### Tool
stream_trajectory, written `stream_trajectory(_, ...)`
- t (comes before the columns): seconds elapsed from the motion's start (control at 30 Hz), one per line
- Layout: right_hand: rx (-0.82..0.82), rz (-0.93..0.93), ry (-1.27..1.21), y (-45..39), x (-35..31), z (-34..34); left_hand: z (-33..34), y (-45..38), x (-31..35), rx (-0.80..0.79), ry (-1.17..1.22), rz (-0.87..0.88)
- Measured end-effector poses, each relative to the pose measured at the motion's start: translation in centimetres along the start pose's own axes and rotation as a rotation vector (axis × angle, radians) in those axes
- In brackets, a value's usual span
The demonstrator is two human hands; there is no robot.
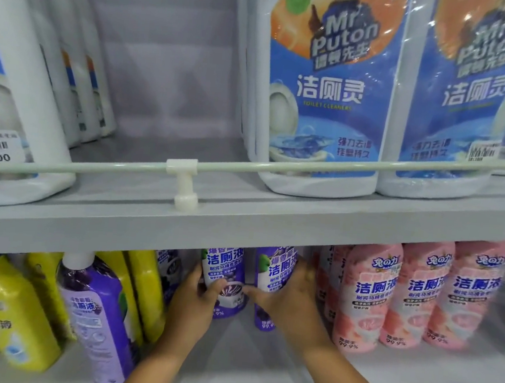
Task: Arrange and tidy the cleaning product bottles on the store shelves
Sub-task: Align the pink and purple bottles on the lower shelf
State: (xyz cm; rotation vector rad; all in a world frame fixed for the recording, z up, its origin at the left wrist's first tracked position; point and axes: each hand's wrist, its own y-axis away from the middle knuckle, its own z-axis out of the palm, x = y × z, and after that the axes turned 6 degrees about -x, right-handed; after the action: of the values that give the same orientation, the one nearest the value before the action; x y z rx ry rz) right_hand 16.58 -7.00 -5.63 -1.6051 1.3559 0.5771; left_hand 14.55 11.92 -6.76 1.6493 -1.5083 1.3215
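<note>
On the lower shelf two purple toilet-cleaner bottles stand upright side by side. My left hand (197, 296) grips the left purple bottle (226, 273) from its left side, thumb across the label. My right hand (286, 295) wraps around the right purple bottle (275, 269), covering its lower half. A third purple bottle (96, 318) leans tilted at the front left, apart from both hands. Pink bottles (367, 296) stand in a row to the right. Yellow bottles (6, 307) fill the left end.
The grey upper shelf (241, 230) overhangs the lower one, with a rail and white clip (185, 182) at its front edge. Large white Mr Puton toilet-cleaner jugs (326, 100) stand on it at right, more white jugs (15, 94) at left, a gap between them.
</note>
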Motion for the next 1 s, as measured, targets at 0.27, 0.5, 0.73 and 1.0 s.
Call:
stream_trajectory(0.27,-0.230,0.047,-0.443,0.1,1.3,-1.4,0.6,-1.9,-0.6,-0.048,0.112,-0.025)
stream_trajectory(0.5,-0.080,0.076,-0.337,-3.1,2.1,0.7,1.1,-4.0,-1.0,-0.027,0.137,-0.034)
stream_trajectory(0.73,-0.008,0.116,-0.243,-5.2,2.5,3.0,0.6,-5.6,-0.7,-0.152,0.165,-0.046)
stream_trajectory(1.0,-0.016,0.125,-0.134,-5.4,2.1,3.0,0.8,-5.9,-0.9,-0.157,0.154,-0.042)
